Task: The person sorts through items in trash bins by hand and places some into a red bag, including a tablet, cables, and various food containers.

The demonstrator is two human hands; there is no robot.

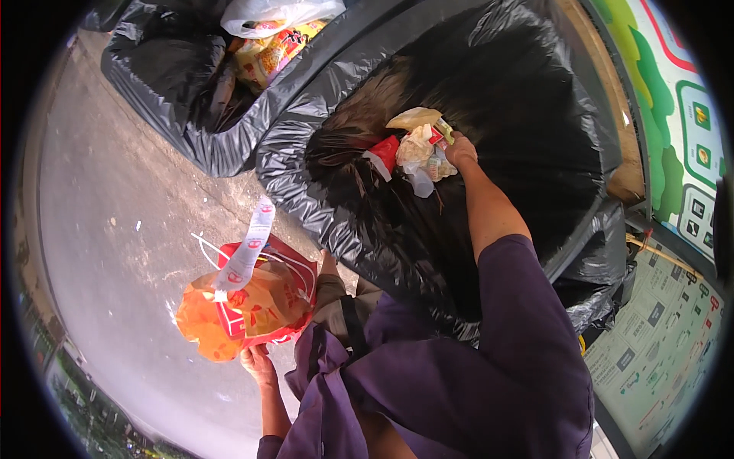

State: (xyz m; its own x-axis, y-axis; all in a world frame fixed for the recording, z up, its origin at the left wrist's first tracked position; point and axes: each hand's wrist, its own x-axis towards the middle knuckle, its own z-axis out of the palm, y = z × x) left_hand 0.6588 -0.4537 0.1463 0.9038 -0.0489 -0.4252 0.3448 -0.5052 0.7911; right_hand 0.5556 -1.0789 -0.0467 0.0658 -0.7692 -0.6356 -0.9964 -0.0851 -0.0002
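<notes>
My right hand [461,152] reaches deep into a large bin lined with a black plastic bag [516,103]. Its fingers touch a small heap of litter there, but the fingertips are partly hidden. In that heap are crumpled beige paper [414,147], a red wrapper [387,151] and a translucent plastic cup [421,182]. At the lower left, my left hand [258,364] grips the edge of a red carrier bag [295,258] with white cord handles. An orange-brown paper bag [269,298] sits in it, and a printed paper receipt [246,255] sticks up from the top.
A second black-lined bin [166,74] adjoins at the upper left, holding a yellow printed food package [275,51] and a white plastic bag [281,14]. Printed panels [659,344] stand on the right. Below the carrier bag is grey pavement [114,229]. A thin wooden stick [665,255] lies by the panels.
</notes>
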